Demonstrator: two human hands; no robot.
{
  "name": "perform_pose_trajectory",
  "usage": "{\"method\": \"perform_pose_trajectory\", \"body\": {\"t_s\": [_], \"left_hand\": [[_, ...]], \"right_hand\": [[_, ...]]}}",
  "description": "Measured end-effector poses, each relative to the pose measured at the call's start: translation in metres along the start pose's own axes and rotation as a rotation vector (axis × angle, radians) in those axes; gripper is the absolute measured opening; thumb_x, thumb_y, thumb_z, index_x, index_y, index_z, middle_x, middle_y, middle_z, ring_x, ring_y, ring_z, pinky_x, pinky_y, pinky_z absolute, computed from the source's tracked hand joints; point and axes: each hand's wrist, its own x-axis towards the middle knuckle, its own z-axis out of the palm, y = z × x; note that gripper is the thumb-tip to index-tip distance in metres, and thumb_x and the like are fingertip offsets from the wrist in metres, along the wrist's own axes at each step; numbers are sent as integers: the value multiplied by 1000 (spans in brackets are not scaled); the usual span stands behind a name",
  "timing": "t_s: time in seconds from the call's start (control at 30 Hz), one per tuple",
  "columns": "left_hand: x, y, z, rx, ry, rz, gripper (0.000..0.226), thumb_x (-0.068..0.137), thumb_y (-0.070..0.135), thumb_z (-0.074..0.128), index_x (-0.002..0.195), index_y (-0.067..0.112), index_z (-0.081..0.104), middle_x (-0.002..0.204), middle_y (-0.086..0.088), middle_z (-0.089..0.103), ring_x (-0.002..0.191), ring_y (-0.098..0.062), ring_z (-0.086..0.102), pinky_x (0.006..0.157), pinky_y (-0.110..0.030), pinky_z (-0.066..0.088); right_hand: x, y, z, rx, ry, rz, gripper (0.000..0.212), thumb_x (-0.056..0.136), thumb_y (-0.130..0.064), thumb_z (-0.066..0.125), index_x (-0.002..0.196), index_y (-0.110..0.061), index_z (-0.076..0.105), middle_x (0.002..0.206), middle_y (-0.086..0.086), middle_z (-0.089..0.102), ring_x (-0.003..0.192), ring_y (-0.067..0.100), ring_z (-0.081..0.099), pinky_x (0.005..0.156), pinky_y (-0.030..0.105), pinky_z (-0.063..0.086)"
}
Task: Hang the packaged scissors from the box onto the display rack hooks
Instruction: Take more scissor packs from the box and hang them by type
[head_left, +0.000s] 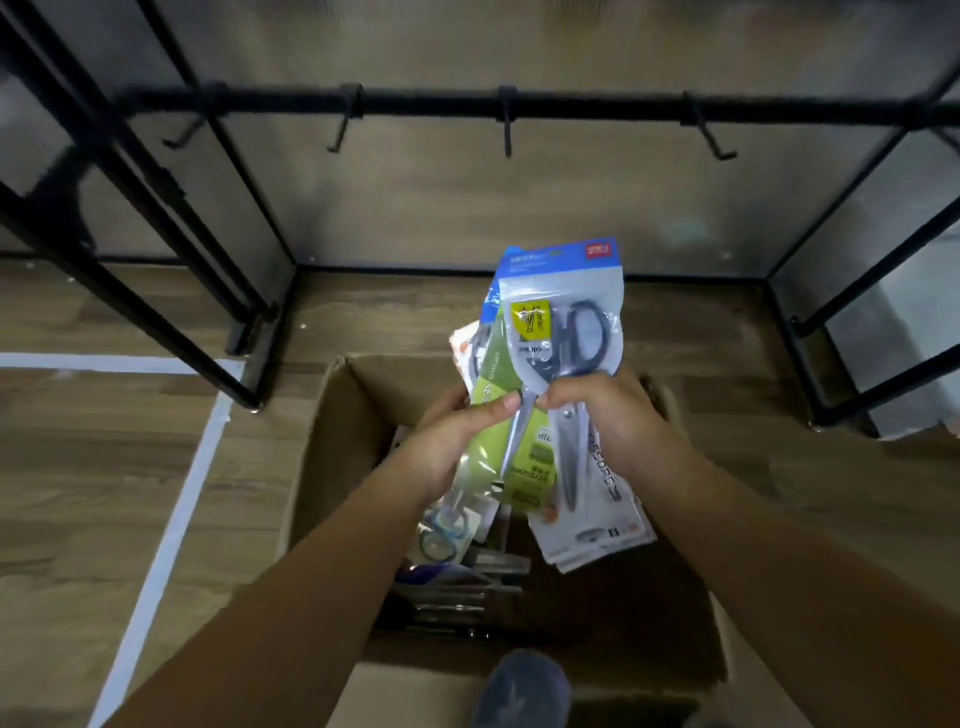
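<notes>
Both hands, left (447, 441) and right (608, 415), grip scissor packs (561, 332) above box (332, 441).

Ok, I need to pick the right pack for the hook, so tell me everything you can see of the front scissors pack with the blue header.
The front scissors pack is a clear plastic pouch with a blue header card, a red logo at its top corner and a yellow label inside. It holds dark-handled scissors, handles up, metal blades pointing down. It stands nearly upright above the open cardboard box, in front of a green pack. The right hand pinches it at mid-height; the left hand holds the bundle behind it.
</notes>
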Motion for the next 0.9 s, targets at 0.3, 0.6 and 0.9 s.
{"method": "perform_pose_trajectory", "body": {"t_s": [0.3, 0.6, 0.9], "left_hand": [[-144, 235, 37, -50, -122, 57, 51, 73, 13, 75, 122, 16, 60, 111, -6, 71, 100, -25, 68, 71, -35, 58], [-292, 422, 74, -156, 79, 275, 69, 57, 1, 80, 122, -1, 56, 103, -17, 67, 88, -30, 67, 71, -38, 57], [-330, 482, 107, -307, -34, 238, 69, 64, 1, 75, 128, 11, 50, 103, -12, 68, 90, -33, 67, 80, -51, 54]], "right_hand": [[-124, -268, 42, -59, -41, 108, 18, 32, 2, 54, 22, -10, 46, 54, 4, 44, 62, 25, 38, 54, 23, 27], [-269, -474, 86, -157, -1, 41, 20, 39, 5, 58, 32, -2, 40, 51, 4, 37, 45, 20, 35, 50, 16, 27], [-303, -529, 82, 80, 51, -148, 16, 27, 3, 49, 42, -4, 47, 40, 0, 42, 43, 15, 42, 42, 13, 35]]}}
